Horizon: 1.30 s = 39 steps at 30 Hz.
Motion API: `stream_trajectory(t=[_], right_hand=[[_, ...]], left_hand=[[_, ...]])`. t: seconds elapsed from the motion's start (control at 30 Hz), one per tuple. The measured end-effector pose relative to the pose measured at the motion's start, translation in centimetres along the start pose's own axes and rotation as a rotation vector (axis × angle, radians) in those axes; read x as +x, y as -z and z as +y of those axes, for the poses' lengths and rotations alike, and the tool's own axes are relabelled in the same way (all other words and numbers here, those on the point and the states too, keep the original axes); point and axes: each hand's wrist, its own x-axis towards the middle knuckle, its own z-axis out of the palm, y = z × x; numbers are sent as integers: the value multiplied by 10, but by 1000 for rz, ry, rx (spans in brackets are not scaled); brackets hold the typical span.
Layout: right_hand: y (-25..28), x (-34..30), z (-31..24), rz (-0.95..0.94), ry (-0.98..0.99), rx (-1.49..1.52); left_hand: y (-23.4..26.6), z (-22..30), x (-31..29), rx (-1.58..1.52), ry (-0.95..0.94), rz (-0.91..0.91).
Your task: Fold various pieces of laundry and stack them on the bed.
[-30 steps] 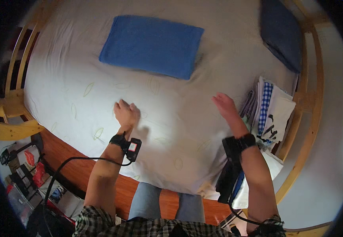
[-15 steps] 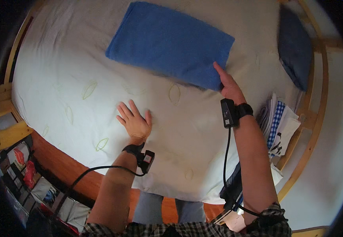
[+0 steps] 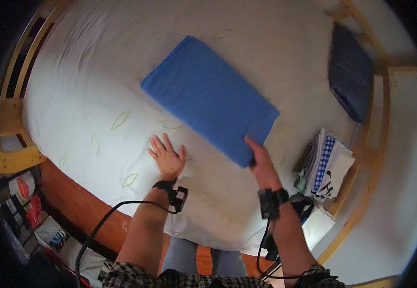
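A folded blue cloth (image 3: 211, 98), perhaps a towel, lies slantwise on the light bedsheet (image 3: 88, 91) with its leaf outlines. My right hand (image 3: 262, 163) pinches its near right corner, thumb on top and the other fingers hidden beneath. Flat on the sheet, fingers spread, rests my left hand (image 3: 167, 156), a short way from the cloth's near edge and touching only the sheet. Each wrist bears a strap with a small black device and a cable.
Folded cloths (image 3: 326, 165), one blue-checked, are stacked at the bed's right side. A dark blue folded piece (image 3: 350, 72) leans by the wooden rail (image 3: 388, 110). At the lower left, bags and packages (image 3: 30, 206) stand beside the reddish floor (image 3: 78, 192).
My right hand has drawn the blue cloth's corner toward me and slightly left, so the cloth has come nearer and turned more slantwise. My left hand stays flat on the sheet.
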Motion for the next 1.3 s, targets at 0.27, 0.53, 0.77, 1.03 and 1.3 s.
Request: stream_trajectory(t=[0.27, 0.53, 0.77, 1.03, 1.3], right_hand=[[200, -149, 48, -242, 200, -1091], [278, -165, -41, 200, -265, 357], [304, -193, -112, 277, -245, 471], [325, -233, -133, 158, -278, 430], [313, -331, -251, -65, -46, 104]], left_hand=[[-2, -62, -20, -659, 145, 180], [73, 200, -77, -300, -394, 62], [100, 328, -142, 73, -530, -470], [97, 312, -142, -175, -408, -509], [93, 258, -217, -20, -49, -430]])
